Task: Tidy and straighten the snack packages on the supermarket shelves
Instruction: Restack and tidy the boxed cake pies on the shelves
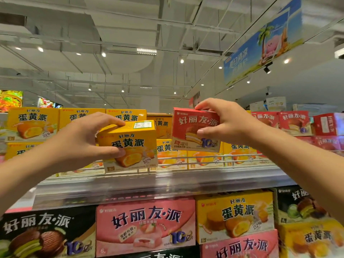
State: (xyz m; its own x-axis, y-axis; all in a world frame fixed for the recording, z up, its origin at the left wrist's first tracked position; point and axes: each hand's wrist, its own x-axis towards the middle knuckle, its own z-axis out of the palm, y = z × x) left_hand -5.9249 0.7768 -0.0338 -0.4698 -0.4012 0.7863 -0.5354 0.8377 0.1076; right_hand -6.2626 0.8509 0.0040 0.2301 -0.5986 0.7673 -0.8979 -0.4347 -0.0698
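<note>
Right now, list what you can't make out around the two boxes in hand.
Head view only:
- Yellow box: its left end is covered by the left hand.
- Red box: its right end is hidden by the right hand.
- Yellow boxes on the top shelf: partly hidden behind both held boxes.
- Price strip: glare and blur, nothing readable.
- Black box: cut by the right forearm.

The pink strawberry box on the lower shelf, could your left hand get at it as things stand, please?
Probably not yet: the left hand is gripping a yellow box up at the top shelf. The pink strawberry box itself faces out with nothing in front, so the way is free once that hand is emptied.
</note>
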